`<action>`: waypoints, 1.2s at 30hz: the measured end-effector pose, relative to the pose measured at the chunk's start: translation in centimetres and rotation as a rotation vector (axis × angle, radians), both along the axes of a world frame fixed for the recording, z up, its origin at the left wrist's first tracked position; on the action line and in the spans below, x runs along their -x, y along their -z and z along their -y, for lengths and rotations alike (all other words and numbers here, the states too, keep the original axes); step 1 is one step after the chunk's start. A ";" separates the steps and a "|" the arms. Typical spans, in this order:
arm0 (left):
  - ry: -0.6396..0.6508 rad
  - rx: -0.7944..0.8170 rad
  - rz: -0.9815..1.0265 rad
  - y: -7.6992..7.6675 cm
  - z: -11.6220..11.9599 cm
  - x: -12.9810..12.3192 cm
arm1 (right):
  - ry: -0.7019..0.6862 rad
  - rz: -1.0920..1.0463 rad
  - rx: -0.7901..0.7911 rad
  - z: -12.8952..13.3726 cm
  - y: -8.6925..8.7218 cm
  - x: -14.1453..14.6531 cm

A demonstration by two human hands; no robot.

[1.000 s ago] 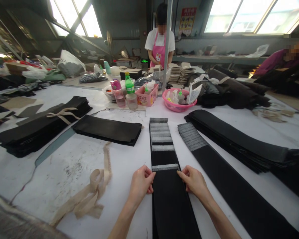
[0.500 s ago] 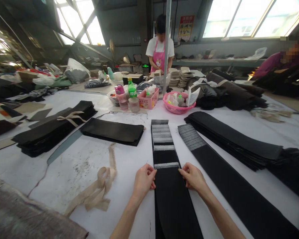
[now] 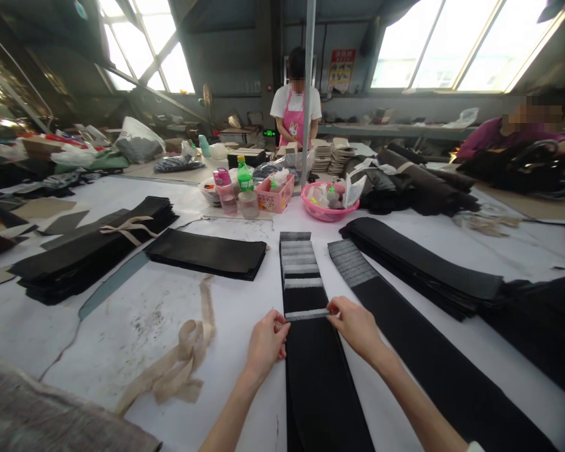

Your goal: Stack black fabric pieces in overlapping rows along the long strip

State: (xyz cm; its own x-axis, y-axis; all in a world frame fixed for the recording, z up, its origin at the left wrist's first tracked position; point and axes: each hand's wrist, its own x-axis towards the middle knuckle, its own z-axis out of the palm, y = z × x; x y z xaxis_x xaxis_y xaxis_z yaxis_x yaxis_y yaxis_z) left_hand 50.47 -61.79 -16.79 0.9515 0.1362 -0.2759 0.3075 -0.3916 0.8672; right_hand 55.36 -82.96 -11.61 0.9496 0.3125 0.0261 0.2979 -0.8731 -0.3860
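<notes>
A: Head view. Item one?
B: Black strips [image 3: 322, 376], layered lengthwise on the white table [image 3: 245, 307], directly before the person. Far ends staggered, showing pale grey bands [image 3: 299, 251].
A: Left hand [image 3: 268, 342]?
B: At the strips' left edge, just below the nearest grey band. Thumb and forefinger pinched together on the top strip's edge.
A: Right hand [image 3: 355, 323]?
B: At the opposite edge, beside the same band's end. Thumb and forefinger nearly closed; whether they grip the edge, I cannot tell.
A: Stock to the right?
B: One long black length [image 3: 433, 345], grey-banded at its far end; beyond it, one curved black stack [image 3: 424, 254].
A: To the left?
B: One flat black stack [image 3: 207, 251]; one black bundle [image 3: 75, 260], tied with a pale strip [image 3: 128, 229]; one loose beige ribbon [image 3: 183, 351], curled.
A: Farther back?
B: One pink basin [image 3: 327, 215], one pink basket [image 3: 281, 196], one green bottle [image 3: 245, 176]. Behind them, a co-worker in a pink apron [image 3: 292, 119].
</notes>
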 end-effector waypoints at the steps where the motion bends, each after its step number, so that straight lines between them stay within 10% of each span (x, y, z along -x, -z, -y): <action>1: 0.012 -0.022 -0.001 0.0 -0.1 0.0 | -0.058 0.022 0.009 -0.5 0.1 -0.3; 14: 0.121 -0.513 0.138 -2.6 -0.8 -1.4 | -0.361 -0.041 0.154 -3.3 0.2 -4.1; 20: 0.485 -0.884 0.393 -3.0 0.6 -1.2 | -0.391 -0.065 0.113 -3.0 0.7 -4.6; 36: 0.377 -0.903 0.424 -2.6 1.1 -2.7 | -0.417 -0.040 -0.168 -1.1 2.1 -4.6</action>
State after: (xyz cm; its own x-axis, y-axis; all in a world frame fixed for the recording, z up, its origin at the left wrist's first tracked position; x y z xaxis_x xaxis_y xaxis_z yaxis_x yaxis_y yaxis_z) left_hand 53.15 -62.88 -14.15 0.9694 -0.1987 0.1441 -0.2267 -0.9497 0.2162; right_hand 59.93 -81.89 -13.75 0.7449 0.6629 0.0752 0.5928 -0.6059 -0.5306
